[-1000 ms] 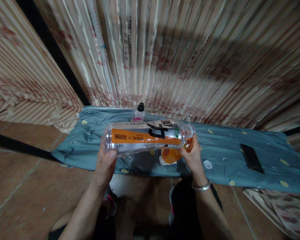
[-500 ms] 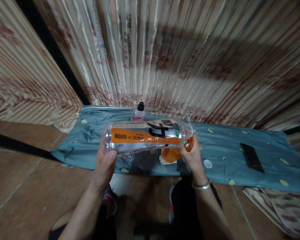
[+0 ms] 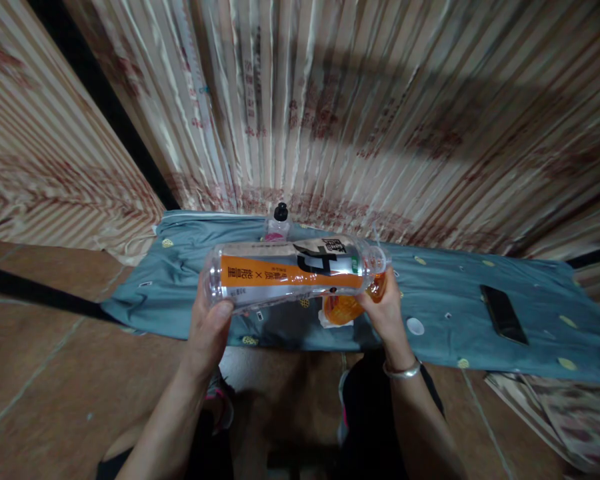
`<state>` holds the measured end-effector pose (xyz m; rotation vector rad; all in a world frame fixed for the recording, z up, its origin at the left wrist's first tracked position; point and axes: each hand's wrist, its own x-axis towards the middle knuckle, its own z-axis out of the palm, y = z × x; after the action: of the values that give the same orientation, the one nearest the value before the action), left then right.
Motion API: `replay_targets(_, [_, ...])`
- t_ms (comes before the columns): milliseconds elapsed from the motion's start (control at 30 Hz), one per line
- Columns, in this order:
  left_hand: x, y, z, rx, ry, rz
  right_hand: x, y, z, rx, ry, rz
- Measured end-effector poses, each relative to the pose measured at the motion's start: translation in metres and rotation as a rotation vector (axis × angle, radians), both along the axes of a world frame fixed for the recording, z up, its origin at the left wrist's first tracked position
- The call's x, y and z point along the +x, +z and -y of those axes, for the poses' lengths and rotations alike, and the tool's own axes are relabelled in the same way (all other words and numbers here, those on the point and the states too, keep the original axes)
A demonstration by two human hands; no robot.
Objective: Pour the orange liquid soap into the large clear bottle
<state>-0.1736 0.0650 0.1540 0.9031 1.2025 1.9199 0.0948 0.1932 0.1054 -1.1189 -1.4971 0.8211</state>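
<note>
A large clear plastic bottle (image 3: 275,270) with an orange and silver label lies nearly level in the air between my hands. My left hand (image 3: 211,327) is wrapped round its base at the left, thumb on the near side. At the other end my right hand (image 3: 384,307) is closed about the neck area, its fingers partly hidden. Just under and behind that end is a container of orange liquid (image 3: 343,309), on a white tissue (image 3: 337,325); the large bottle covers part of it. Whether my right fingers also touch this container I cannot tell.
A blue patterned cloth (image 3: 445,287) covers the narrow bench. Behind the large bottle stands a clear bottle with a black cap (image 3: 281,213). To the right are a white round disc (image 3: 415,326) and a black phone (image 3: 503,315). A striped curtain (image 3: 300,120) hangs behind.
Almost nothing differs. Both hands and the large bottle keep the same hold and tilt, with only a tiny shift of the view.
</note>
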Motion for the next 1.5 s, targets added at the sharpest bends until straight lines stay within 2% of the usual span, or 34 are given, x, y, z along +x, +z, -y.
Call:
replay_targets(300, [-0.0004,0.0007,0.0009,0.001,0.003,-0.047,0.0013,-0.0018,-0.0007,-0.002,0.006,-0.006])
replay_targets(1500, [-0.0004,-0.0018,0.0008,-0.007,0.001,0.007,-0.0007,0.002,0.0008,0.006,0.005,-0.016])
